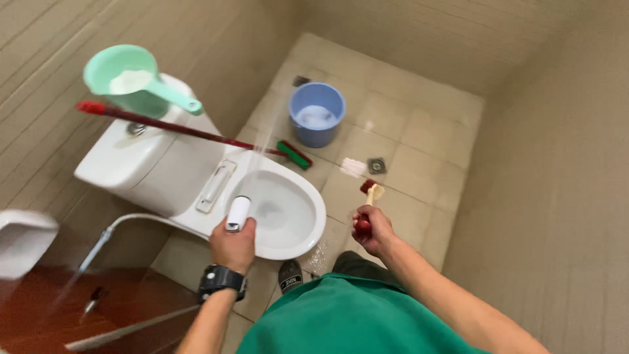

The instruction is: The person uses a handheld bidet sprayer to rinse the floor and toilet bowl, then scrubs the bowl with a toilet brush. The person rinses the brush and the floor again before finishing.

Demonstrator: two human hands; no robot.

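Head view: sprayer over the toilet bowl

Left hand (pixel 232 246) is wrapped around a white spray nozzle (pixel 238 213), upright over the toilet bowl (pixel 288 213) near rim. Right hand (pixel 371 229), right of the bowl, fist-grips a red-handled brush (pixel 368 203), long axis pointing away.

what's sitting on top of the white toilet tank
A mint-green plastic dipper holding pale liquid and a red-handled long broom lie across the white toilet tank; the lid beneath them is hidden.

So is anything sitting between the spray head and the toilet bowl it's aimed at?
Nothing visible. The left hand holds the white spray head right at the near rim of the toilet bowl, and the open bowl lies directly beyond it. The red-handled broom lies across the tank, behind the bowl, out of that line.
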